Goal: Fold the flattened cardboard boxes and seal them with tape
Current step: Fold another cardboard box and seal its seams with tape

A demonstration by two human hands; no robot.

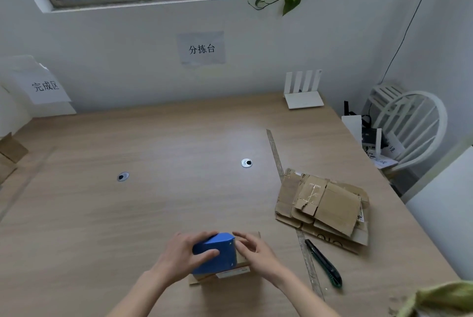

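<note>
Your left hand (pixel 183 252) grips the blue dispenser (pixel 214 252) atop the box (pixel 231 271) at the table's (pixel 153 201) near edge; right hand (pixel 252 249) w/ fingers loosely curled steadies the box — keep flaps flush, pull tape straight — flats (pixel 323 205) wait right.

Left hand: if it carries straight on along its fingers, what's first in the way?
The left hand grips the blue tape dispenser, fingers pointing right. Straight on, it would likely meet the right hand first, resting on the cardboard box just beyond the dispenser.
</note>
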